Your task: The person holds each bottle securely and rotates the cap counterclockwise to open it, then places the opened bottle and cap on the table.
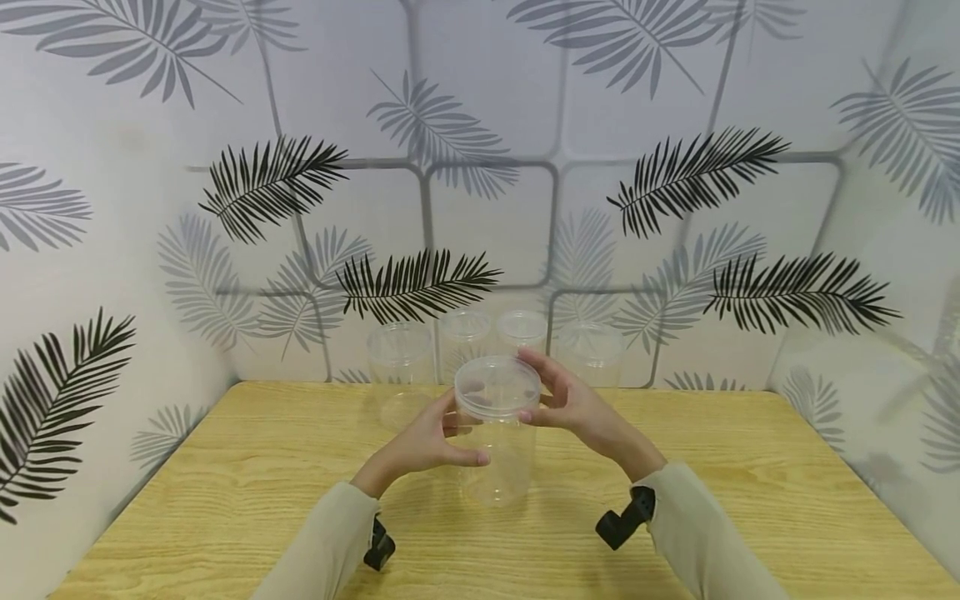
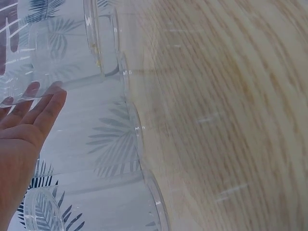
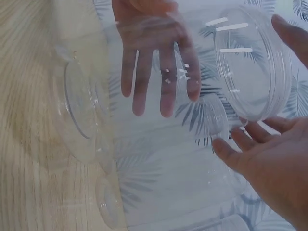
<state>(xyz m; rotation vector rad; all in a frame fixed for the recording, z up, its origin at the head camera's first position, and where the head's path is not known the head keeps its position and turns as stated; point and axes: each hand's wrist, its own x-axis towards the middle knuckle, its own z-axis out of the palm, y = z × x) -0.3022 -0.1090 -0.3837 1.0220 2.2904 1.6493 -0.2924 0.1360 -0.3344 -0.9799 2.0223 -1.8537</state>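
Your left hand (image 1: 431, 442) wraps spread fingers round the clear jar (image 1: 498, 433) mid-desk (image 1: 225, 500); your right hand (image 1: 573, 404) pinches its lid (image 1: 497, 387). Four jars (image 1: 401, 354) along the far edge nearly vanish against the wall.

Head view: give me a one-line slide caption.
Left hand grips a clear jar on the wooden table while right hand holds its lid.
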